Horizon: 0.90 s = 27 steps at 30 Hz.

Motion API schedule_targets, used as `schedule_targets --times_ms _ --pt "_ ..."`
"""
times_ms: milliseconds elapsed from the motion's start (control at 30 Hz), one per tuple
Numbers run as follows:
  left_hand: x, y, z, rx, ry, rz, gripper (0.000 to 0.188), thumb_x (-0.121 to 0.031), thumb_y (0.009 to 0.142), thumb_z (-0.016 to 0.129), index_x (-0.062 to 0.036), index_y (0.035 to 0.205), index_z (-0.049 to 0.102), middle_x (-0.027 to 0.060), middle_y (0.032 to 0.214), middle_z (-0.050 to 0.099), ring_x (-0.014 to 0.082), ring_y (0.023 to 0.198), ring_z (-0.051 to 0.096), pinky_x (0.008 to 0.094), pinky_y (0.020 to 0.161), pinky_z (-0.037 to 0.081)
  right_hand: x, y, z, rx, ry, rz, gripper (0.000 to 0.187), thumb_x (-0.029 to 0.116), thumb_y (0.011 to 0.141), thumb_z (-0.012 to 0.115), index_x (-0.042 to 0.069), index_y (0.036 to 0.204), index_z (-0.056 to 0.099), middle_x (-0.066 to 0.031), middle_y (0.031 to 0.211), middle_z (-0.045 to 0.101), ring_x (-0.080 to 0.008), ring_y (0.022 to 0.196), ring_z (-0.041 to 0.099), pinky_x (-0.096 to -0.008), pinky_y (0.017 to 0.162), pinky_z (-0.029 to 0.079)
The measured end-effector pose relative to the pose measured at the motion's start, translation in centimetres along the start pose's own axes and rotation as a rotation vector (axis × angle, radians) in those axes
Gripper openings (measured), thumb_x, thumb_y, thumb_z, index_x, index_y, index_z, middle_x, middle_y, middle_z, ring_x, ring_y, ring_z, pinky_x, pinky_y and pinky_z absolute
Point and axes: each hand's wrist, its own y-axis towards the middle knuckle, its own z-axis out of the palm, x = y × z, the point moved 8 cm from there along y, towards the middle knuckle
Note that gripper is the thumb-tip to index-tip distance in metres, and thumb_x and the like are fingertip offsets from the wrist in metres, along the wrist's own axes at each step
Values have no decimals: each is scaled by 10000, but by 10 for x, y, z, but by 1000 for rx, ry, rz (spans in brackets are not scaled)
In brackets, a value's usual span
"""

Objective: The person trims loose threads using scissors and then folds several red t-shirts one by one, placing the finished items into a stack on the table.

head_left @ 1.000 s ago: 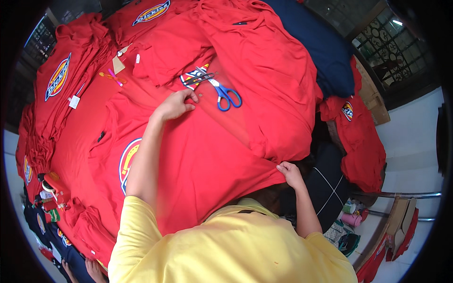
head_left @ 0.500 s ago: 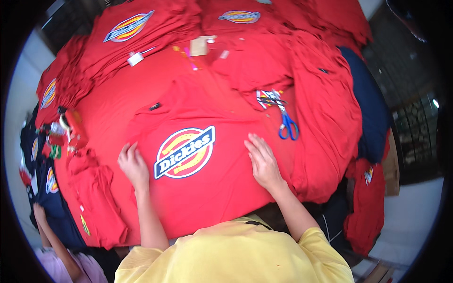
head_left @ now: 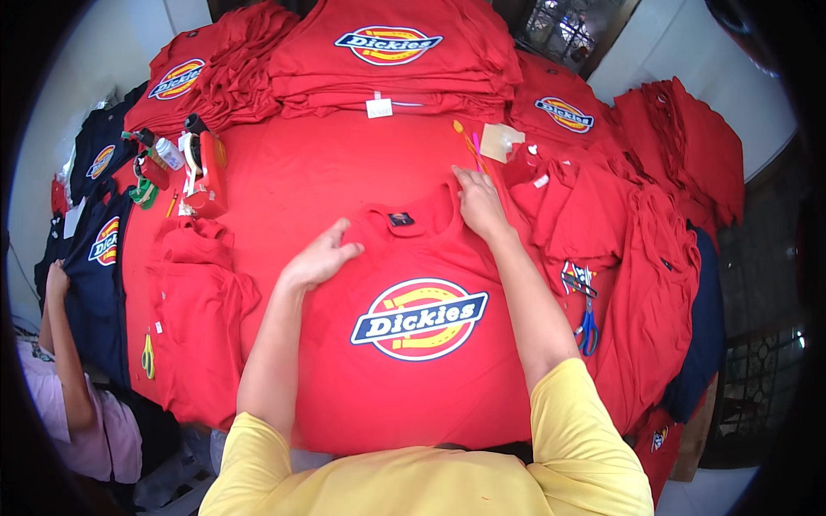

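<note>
- Right in front of you, between your yellow sleeves (head_left: 249, 456), a red T-shirt (head_left: 422, 408) lies front side up, collar pointing away; its chest bears a red-and-yellow oval emblem (head_left: 419, 318) crossed by a slanted dark-blue banner.
- To the left, a crumpled red garment (head_left: 202, 301) lies near your forearm, with yellow-handled scissors (head_left: 148, 354) by its outer edge.
- To the right, blue-handled scissors (head_left: 588, 334) lie beyond your forearm, handles toward you.
- At the shirt's left shoulder, your left hand (head_left: 317, 258) has its thumb spread away from the fingers; whether it touches cloth, you cannot tell from this view.
- Beside the collar's right edge, your right hand (head_left: 480, 206) reaches forward, fingers close together; whether they pinch fabric cannot be made out.
- Far left, another person's hand (head_left: 58, 277) is at a navy shirt (head_left: 99, 284).
- Farther off at left stand a red tape dispenser (head_left: 206, 176) and a white bottle (head_left: 169, 155).
- Past your right fingertips lies a brown cardboard piece (head_left: 499, 142).
- Along the far side rises a stack of red shirts (head_left: 391, 86), a white tag (head_left: 379, 107) at its front.
</note>
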Motion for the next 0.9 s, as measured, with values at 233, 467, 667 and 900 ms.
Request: schedule_targets --times_ms 233,467,667,900 --pt "-5 23 -62 15 -201 153 212 45 823 619 -47 1002 551 33 985 558 98 956 526 235 847 455 -30 64 -4 261 -323 215 197 169 828 666 83 1004 691 -105 1041 676 -310 1104 561 -487 905 429" --pt "33 45 -93 -420 98 36 670 -287 823 745 41 1342 478 156 1116 554 199 931 612 319 840 506 -39 44 10 271 -321 214 261 272 827 672 100 1021 693 -89 1049 666 -305 1100 526 -478 914 385" --pt "30 85 -81 -247 410 31 518 -335 821 747 15 1151 553 102 853 629 197 873 624 348 778 490 -40 50 11 228 -125 95 223 257 848 658 117 1016 706 -75 981 649 -294 1034 525 -473 912 365" --pt "30 88 -126 -318 -506 14 141 -20 886 625 -32 1000 544 90 961 616 149 808 611 278 732 511 -31 47 3 -42 -387 -210 122 254 834 654 143 879 680 -32 868 610 -249 902 533 -444 782 374"
